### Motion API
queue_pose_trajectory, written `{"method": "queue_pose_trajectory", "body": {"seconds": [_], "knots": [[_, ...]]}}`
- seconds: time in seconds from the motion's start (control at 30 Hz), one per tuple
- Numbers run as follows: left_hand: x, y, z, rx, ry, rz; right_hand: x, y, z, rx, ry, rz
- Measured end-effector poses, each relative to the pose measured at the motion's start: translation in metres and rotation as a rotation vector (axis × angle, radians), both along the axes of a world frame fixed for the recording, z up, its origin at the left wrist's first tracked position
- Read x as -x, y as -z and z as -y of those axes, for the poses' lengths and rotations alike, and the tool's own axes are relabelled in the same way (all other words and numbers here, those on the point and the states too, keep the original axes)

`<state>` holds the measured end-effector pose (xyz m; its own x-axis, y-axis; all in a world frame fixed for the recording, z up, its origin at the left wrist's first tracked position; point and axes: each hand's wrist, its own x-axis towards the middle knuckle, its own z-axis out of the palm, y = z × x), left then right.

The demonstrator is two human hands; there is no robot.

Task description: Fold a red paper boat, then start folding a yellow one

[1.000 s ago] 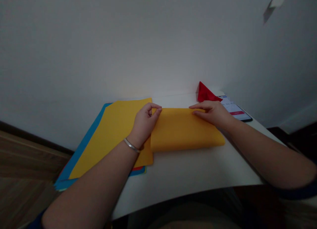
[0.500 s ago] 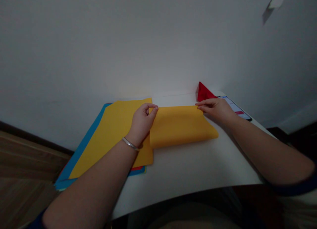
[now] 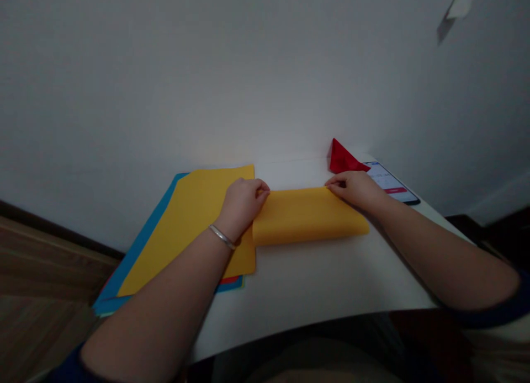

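Note:
A yellow sheet of paper (image 3: 304, 217) is bent over on itself, its rounded, uncreased bend facing me. My left hand (image 3: 245, 200) pinches the sheet's far left corner between thumb and fingers. At the far right corner, my right hand (image 3: 351, 189) pinches the same sheet. Under my left wrist and forearm lies a stack of coloured paper with a yellow sheet (image 3: 182, 217) on top and blue paper (image 3: 143, 250) showing along its left side. A folded red paper piece (image 3: 343, 158) stands just beyond my right hand.
A phone (image 3: 393, 184) with a lit screen lies at the right edge of the white table (image 3: 314, 283). The wall (image 3: 265, 85) rises directly behind the table. A wooden panel (image 3: 45, 261) is at the left.
Both hands have come slightly nearer to me and lower, bringing the sheet's top edge down. The bent sheet looks flatter. The stack and red paper piece stay put.

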<state>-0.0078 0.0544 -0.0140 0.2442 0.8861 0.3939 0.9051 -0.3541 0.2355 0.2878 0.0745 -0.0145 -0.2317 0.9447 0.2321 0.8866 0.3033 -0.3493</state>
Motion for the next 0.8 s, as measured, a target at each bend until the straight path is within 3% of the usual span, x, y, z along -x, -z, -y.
{"method": "queue_pose_trajectory", "body": {"seconds": [0.27,0.5,0.8], "knots": [[-0.013,-0.007,-0.001,0.016,0.030,-0.277,0.004,-0.005,0.000,-0.033,0.001,0.173],[-0.014,0.000,-0.007,-0.035,0.099,-0.284,0.006,-0.007,-0.002,-0.080,-0.002,0.292],[-0.010,0.006,-0.014,-0.087,0.144,-0.368,0.005,-0.002,-0.006,-0.094,0.007,0.230]]}}
